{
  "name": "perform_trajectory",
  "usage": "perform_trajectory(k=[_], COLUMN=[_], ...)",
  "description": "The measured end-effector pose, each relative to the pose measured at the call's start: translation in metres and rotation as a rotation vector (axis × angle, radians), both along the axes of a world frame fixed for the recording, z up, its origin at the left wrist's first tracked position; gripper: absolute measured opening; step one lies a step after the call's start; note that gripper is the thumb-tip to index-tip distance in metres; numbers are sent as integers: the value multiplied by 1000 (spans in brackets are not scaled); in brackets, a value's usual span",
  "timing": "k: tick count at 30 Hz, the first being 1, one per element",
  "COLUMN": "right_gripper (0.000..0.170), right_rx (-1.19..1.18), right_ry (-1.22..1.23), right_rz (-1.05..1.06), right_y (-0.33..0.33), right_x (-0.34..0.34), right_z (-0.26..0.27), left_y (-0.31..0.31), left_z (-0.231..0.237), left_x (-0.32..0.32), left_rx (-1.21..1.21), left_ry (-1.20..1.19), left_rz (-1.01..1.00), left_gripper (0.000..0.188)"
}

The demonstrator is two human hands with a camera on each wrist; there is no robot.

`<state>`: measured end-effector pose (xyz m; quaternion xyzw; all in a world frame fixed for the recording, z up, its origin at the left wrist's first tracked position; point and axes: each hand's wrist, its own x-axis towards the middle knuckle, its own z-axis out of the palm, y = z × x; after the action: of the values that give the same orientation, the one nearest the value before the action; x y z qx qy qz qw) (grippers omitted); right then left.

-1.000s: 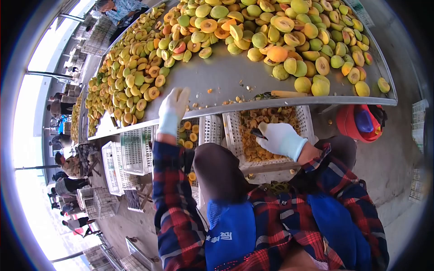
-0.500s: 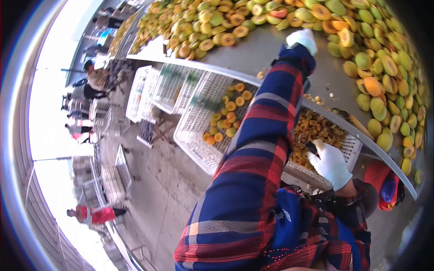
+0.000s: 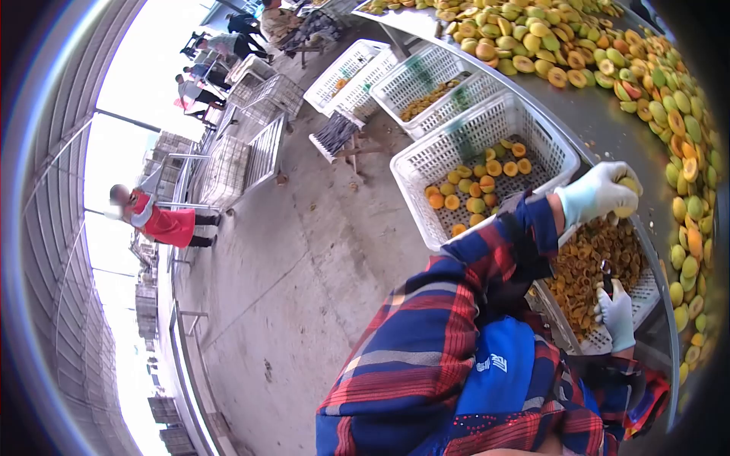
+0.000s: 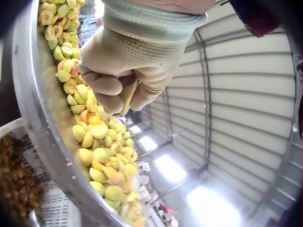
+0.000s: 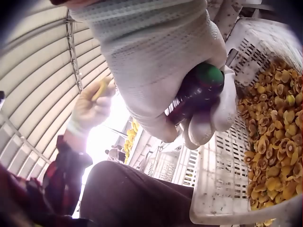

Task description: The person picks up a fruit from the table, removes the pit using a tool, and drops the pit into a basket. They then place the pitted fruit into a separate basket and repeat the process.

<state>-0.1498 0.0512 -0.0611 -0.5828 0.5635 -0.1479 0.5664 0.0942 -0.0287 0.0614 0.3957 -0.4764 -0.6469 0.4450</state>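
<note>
The left hand pinches one fruit, fingers closed round it, by the table's near edge; the right hand, fingers curled, grips one tool over one crate.

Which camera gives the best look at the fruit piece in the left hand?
The left wrist view: it shows the fruit piece closest, pinched in the left hand. The head view shows it small, partly covered; the right wrist view, a distant yellow sliver.
</note>
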Motion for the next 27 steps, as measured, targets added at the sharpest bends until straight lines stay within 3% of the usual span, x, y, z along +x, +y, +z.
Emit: perform_trajectory(k=[3, 8, 11, 16, 18, 19, 21, 27], right_gripper=[19, 30, 30, 28, 28, 28, 30, 40], right_rx=[59, 49, 14, 59, 36, 36, 71, 13], right_ry=[-9, -98, -20, -94, -78, -76, -123, -238], right_rz=[-97, -131, -143, -216, -162, -176, -186, -197], right_y=[-3, -4, -7, -12, -14, -15, -16, -24], right_x=[-3, -10, -9, -7, -3, 1, 11, 22], right_z=[-10, -21, -24, -30, -24, -19, -3, 29], left_y=[17, 16, 0, -15, -16, -23, -29, -30], left_z=[-18, -20, -36, -40, -30, -44, -48, -49], left_x=[11, 18, 21, 14, 17, 13, 12, 3], left_rx=[136, 104, 111, 72, 128, 114, 142, 91], left_ry=[119, 185, 238, 303, 289, 344, 470, 397], left_rz=[81, 113, 174, 243, 297, 300, 307, 326], left_gripper=[27, 30, 31, 26, 29, 39, 41, 38])
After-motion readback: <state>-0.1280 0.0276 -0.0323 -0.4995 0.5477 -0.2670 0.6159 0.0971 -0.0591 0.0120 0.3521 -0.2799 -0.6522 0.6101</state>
